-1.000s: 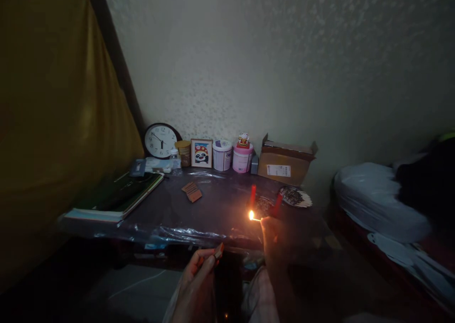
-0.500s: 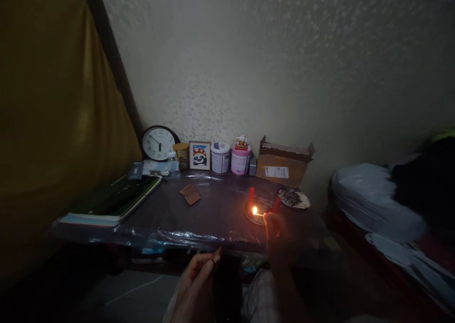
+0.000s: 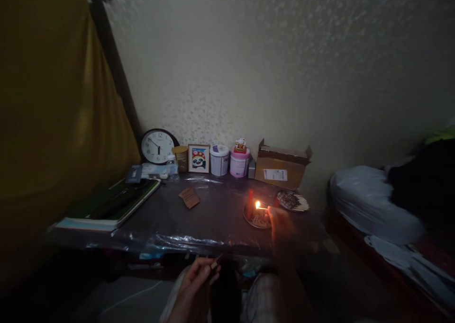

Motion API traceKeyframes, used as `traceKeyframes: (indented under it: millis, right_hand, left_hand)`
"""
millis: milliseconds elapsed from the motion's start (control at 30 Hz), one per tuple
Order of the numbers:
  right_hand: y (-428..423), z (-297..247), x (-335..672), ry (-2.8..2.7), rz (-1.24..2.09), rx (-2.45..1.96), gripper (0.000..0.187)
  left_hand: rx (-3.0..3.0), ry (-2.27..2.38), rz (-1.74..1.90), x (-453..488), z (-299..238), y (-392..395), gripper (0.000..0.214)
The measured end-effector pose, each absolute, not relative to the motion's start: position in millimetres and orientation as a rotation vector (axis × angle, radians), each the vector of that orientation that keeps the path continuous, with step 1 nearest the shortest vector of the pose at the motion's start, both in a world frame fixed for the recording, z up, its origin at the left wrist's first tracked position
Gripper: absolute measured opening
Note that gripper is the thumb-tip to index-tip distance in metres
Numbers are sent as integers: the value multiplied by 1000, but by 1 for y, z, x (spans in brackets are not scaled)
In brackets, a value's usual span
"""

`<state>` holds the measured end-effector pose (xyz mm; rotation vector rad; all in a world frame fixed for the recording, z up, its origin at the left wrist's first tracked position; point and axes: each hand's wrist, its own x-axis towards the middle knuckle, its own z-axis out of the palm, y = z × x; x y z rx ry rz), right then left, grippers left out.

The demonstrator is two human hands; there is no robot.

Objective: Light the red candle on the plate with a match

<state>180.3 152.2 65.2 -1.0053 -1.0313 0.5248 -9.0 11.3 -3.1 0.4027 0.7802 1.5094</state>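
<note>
In my right hand (image 3: 280, 221), pinched between the fingertips, is a burning match (image 3: 263, 208). Its flame points left, over a round metal plate (image 3: 245, 214) that holds pale scraps. A red candle (image 3: 250, 201) stands on the plate, just left of the flame. A second red candle (image 3: 276, 202) shows behind my fingers, partly hidden. My left hand (image 3: 194, 282), low in front of the table edge, grips a small brown piece like folded cardboard (image 3: 215, 263). On the table lies another creased brown cardboard piece (image 3: 189, 198).
A dish of dark-tipped matches (image 3: 292, 201) sits right of the plate. Along the wall stand a clock (image 3: 159, 146), a framed panda picture (image 3: 199, 158), two tubs and a cardboard box (image 3: 280, 166). Books (image 3: 110, 204) lie at left, beside a yellow curtain (image 3: 64, 124).
My right hand has shifted slightly right and up with the lit match, its flame now just right of the left candle. My left hand stays low, holding the brown piece.
</note>
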Motion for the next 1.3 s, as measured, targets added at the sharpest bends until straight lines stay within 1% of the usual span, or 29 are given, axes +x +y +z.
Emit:
traceKeyframes:
  millis: [167,500,833,1067,1300]
  right_hand:
    - [161,69,182,-914,669,-1000,23]
    - [170,77,186,-816,831,-967,22]
    - [187,83,193,-823,889,-983,24]
    - [198,90,194,-851,883,-999,22]
    - [202,92,190,-854,893,-967,21]
  left_hand:
    - [483,695,1453,-21,-21,21,7]
    - [490,564,1374,-34,-22,33,11]
    - [348,528,1404,-35,-20,28,18]
    - [344,532,1405,-34,-22,27,23]
    - [394,523,1395,-35,-27,27,17]
